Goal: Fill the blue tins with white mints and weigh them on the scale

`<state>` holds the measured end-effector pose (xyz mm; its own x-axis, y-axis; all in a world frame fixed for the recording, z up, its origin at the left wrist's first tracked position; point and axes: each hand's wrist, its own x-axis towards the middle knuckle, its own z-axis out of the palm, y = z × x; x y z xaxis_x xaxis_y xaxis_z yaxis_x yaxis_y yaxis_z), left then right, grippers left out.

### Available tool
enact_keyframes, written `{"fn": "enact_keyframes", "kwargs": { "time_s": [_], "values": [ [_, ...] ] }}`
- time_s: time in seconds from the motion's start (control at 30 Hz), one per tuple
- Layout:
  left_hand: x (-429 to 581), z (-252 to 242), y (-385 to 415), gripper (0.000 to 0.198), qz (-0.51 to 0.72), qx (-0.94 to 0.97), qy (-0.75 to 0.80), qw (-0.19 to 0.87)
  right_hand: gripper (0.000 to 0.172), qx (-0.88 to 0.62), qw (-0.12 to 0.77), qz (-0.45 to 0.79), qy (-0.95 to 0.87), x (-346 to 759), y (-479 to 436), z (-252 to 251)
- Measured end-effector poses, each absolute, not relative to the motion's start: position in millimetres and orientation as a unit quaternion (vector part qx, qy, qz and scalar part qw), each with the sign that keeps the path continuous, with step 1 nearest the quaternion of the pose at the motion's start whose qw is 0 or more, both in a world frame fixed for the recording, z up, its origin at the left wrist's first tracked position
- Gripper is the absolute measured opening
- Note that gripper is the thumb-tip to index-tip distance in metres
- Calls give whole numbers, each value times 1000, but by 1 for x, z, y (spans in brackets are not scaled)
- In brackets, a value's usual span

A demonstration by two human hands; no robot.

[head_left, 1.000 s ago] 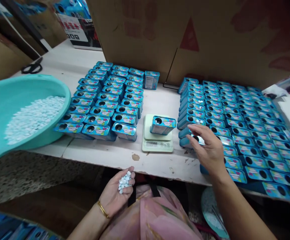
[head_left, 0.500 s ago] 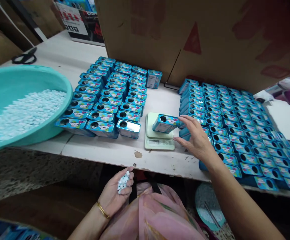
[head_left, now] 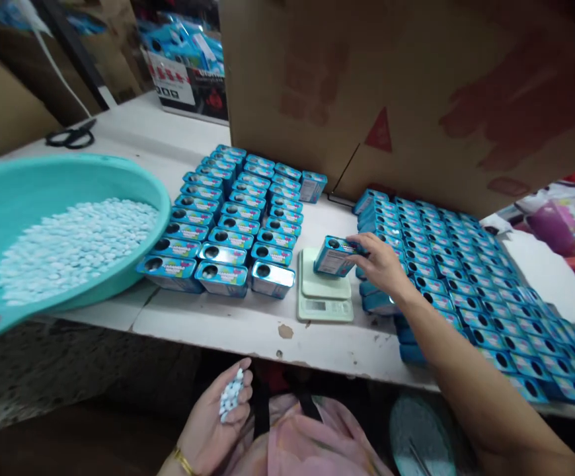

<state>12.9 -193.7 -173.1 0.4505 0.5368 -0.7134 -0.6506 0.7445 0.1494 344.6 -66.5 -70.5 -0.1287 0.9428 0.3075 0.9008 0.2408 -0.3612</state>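
Observation:
My left hand is cupped palm up below the table edge, fingers curled round a small heap of pale blue candies. With thumb and fingers, my right hand grips the right end of a blue candy tin with a round hole in its top. The tin is slightly tilted over the pale green kitchen scale; whether its base touches the pan I cannot tell. Close to the scale on the left stands a group of similar tins, and another large group is on the right.
A turquoise basin partly filled with loose candies stands at the left. Black scissors lie behind it. A big cardboard box walls off the back of the table. A round container is below the table at right.
My right hand, nearly spread beside the tin before, has closed on its end, and the tin now leans. My left hand still holds the candies. The camera view has shifted.

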Motion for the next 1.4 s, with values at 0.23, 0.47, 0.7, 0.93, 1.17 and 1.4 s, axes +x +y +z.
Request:
{"fn": "enact_keyframes", "kwargs": {
  "time_s": [0.23,0.47,0.7,0.93,1.17,1.4],
  "values": [
    [3,-179,-182,22,378,-99,419,820,31,-654,255,-17,-712,342,73,-88],
    [5,-171,-179,22,392,-98,434,806,41,-655,265,-12,-707,340,107,-96],
    [26,-175,-192,24,366,-61,421,828,22,-605,199,-19,-771,407,-66,-48],
    [51,-166,-203,20,330,-24,406,852,13,-632,34,-89,-769,414,-184,-77],
    [58,-151,-215,17,337,-33,407,848,14,-593,33,-136,-793,371,-174,-55],
    [57,-143,-222,14,332,-53,400,852,12,-528,41,-121,-840,321,-105,-51]
  ]
}}
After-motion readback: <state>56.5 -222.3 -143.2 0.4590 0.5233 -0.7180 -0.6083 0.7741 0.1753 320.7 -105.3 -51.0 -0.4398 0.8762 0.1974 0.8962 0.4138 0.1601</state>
